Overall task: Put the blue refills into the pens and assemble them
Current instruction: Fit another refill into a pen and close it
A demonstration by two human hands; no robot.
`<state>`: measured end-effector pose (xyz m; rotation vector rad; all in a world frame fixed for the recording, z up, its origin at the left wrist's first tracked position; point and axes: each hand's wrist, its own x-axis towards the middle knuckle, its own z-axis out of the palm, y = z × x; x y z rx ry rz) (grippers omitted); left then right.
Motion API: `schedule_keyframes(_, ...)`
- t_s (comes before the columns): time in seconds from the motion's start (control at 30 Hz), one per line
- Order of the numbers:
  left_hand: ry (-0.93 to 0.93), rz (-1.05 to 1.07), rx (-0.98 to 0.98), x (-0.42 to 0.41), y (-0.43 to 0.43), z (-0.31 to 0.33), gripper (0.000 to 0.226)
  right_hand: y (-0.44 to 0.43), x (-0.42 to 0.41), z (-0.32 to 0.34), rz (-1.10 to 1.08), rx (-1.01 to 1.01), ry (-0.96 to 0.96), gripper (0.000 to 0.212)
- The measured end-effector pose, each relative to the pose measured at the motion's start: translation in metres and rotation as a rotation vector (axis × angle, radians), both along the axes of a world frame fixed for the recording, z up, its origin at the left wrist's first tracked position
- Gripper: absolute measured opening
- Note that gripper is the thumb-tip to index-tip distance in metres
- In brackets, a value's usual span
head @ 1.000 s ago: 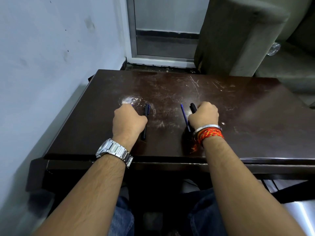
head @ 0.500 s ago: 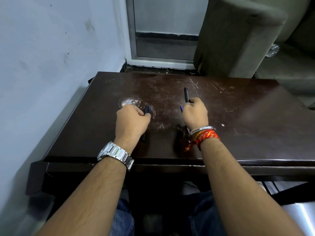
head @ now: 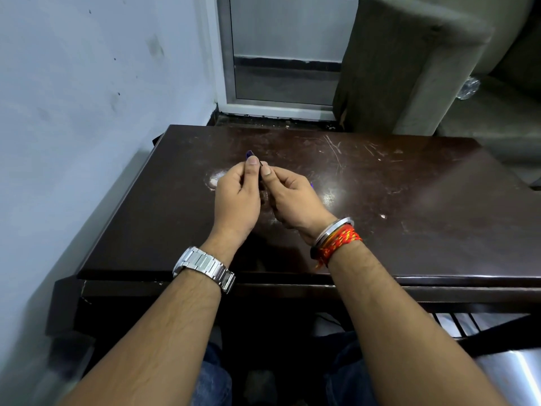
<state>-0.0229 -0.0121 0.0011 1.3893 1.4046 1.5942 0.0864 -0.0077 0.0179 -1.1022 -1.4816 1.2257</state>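
My left hand [head: 237, 197] and my right hand [head: 292, 200] are raised together over the middle of the dark wooden table [head: 409, 206]. Their thumbs pinch a thin dark pen [head: 260, 171] between them. A blue end [head: 249, 154] of the pen sticks up above my left thumb. Most of the pen is hidden behind my fingers. A small bit of a blue refill [head: 312, 184] shows just past my right hand's knuckles; I cannot tell whether it lies on the table or is held.
A pale wall [head: 87, 112] runs along the table's left side. A grey upholstered armrest [head: 409, 68] stands beyond the far right edge, next to a door frame [head: 281, 104]. The tabletop is scratched, with a white smudge [head: 213, 180] left of my hands.
Both hands have lifted off the table and come together at the middle, bringing up the pen parts they gripped. The pen that lay by my left hand is no longer on the table.
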Motion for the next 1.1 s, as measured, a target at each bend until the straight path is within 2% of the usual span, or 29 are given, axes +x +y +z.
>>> schedule_keyframes(0.2,-0.109,0.067,0.089,0.001,0.005,-0.001,0.026,0.003,0.006,-0.006,0.042,-0.110,-0.032,0.038)
schedule_keyframes(0.3,-0.230,0.147,0.120,-0.007,0.008,0.003,0.027,0.004,0.013,-0.009,0.007,-0.104,-0.049,0.033)
schedule_keyframes(0.4,-0.263,0.118,0.077,-0.012,0.009,0.002,0.024,0.007,0.016,-0.008,-0.113,-0.056,0.048,0.022)
schedule_keyframes(0.5,-0.217,0.061,0.002,-0.009,0.008,-0.004,0.019,0.011,0.017,-0.006,-0.224,-0.025,0.168,0.016)
schedule_keyframes(0.6,-0.169,0.029,0.001,-0.006,0.009,-0.009,0.008,0.012,0.020,-0.007,-0.295,0.006,0.194,0.011)
schedule_keyframes(0.73,-0.127,-0.060,-0.012,-0.004,0.009,-0.013,0.038,0.013,0.023,-0.008,-0.372,0.048,0.167,0.009)
schedule_keyframes(0.8,-0.054,-0.099,-0.056,-0.001,0.009,-0.014,0.044,0.013,0.023,-0.007,-0.384,0.058,0.168,0.008)
schedule_keyframes(0.83,-0.004,-0.114,-0.085,-0.001,0.008,-0.013,0.041,0.014,0.022,-0.007,-0.385,0.063,0.160,0.008)
schedule_keyframes(0.9,0.061,-0.176,-0.119,0.005,0.006,-0.011,0.020,0.014,0.021,-0.007,-0.389,0.067,0.156,0.010)
schedule_keyframes(0.97,0.158,-0.212,-0.087,0.009,0.003,-0.011,0.004,0.014,0.022,-0.008,-0.383,0.042,0.207,0.011)
schedule_keyframes(1.1,0.305,-0.189,-0.011,0.011,0.001,-0.012,0.012,0.015,0.025,-0.008,-0.377,0.019,0.256,0.009)
